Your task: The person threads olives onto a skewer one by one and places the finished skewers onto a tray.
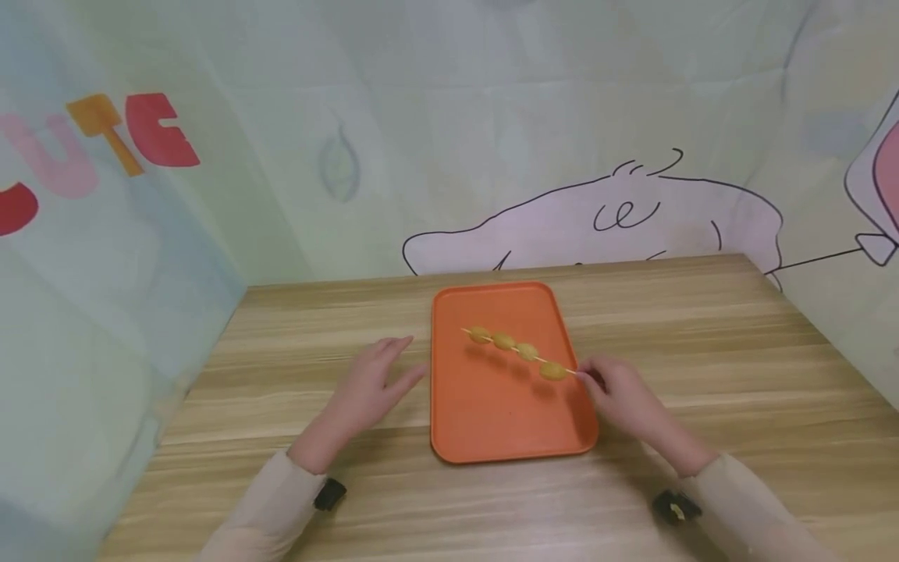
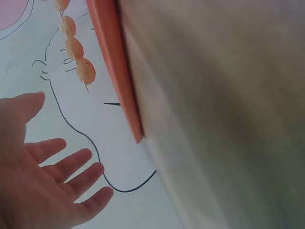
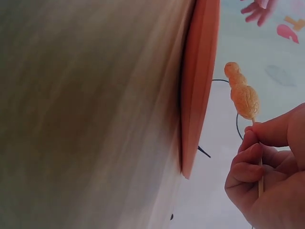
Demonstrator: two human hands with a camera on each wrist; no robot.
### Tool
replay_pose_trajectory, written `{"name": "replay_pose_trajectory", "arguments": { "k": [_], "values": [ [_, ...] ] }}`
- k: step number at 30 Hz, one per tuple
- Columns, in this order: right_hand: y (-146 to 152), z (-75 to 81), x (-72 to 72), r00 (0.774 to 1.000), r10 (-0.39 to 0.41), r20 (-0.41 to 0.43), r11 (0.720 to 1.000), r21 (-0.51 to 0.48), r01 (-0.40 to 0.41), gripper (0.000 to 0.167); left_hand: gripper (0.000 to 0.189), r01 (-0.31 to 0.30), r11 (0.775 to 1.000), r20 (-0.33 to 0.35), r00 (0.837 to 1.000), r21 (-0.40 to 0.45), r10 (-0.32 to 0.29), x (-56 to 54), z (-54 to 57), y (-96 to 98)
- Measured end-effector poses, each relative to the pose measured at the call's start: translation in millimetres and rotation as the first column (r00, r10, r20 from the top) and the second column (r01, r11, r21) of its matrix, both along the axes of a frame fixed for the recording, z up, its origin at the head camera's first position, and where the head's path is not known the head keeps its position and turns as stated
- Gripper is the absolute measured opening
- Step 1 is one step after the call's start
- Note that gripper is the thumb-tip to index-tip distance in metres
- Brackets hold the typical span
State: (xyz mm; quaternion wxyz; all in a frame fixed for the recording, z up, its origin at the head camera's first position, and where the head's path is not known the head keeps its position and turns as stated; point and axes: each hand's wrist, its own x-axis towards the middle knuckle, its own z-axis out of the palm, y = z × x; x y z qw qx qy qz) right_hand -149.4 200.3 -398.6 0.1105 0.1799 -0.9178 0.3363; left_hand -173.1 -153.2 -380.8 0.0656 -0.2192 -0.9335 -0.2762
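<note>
Between thumb and curled fingers, my right hand [image 1: 623, 396] pinches the bare end of a thin wooden skewer [image 3: 260, 176]. Several wrinkled, yellow-brown balls of food [image 1: 527, 352] are threaded along it, the one nearest the hand set a little apart. The skewer is held above an orange tray [image 1: 492, 421], its tip pointing to the left and far side, with shadows below it on the tray. My left hand [image 1: 367, 386] hovers beside the tray's left edge, holding nothing. Its fingers are spread and relaxed in the left wrist view.
The orange tray lies on a wood-grain table [image 1: 316, 328]. Behind and at the sides hangs a printed backdrop [image 1: 281, 140] with coloured letters and a cartoon figure. A black wrist strap piece [image 1: 329, 494] shows at the left sleeve, another [image 1: 676, 507] at the right.
</note>
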Motion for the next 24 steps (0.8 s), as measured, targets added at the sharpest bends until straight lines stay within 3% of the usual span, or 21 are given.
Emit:
{"name": "replay_pose_trajectory", "arguments": {
  "k": [3,6,10,13,17,24],
  "values": [
    [0.5,-1.5,-3.0,1.000,0.004,0.026,1.000,0.012,-0.004,0.005,0.057,-0.001,1.000,0.064,0.998,-0.001,0.001,4.5,-7.1,-1.6],
    [0.6,-3.4,-6.8,0.999,0.017,0.040,0.999,0.027,-0.018,0.006,0.059,0.005,1.000,0.167,0.986,0.029,-0.010,10.4,-11.7,0.2],
    [1.0,-6.7,-13.0,0.998,0.030,0.048,0.998,0.048,-0.032,0.006,0.062,0.003,0.996,0.322,0.946,0.095,-0.033,14.7,-14.0,6.3],
    [2.1,-9.7,-17.2,0.997,0.032,0.068,0.998,0.051,-0.036,0.006,0.065,0.027,0.992,0.395,0.915,0.127,-0.076,15.9,-14.7,11.3],
    [2.8,-13.2,-20.3,0.994,0.039,0.106,0.998,0.042,-0.044,0.006,0.069,0.073,0.986,0.433,0.892,0.150,-0.132,17.5,-15.6,14.7],
    [1.0,-13.7,-21.9,0.983,0.050,0.176,0.998,0.029,-0.056,0.007,0.066,0.092,0.986,0.441,0.886,0.138,-0.144,16.9,-17.6,19.1]
  ]
}}
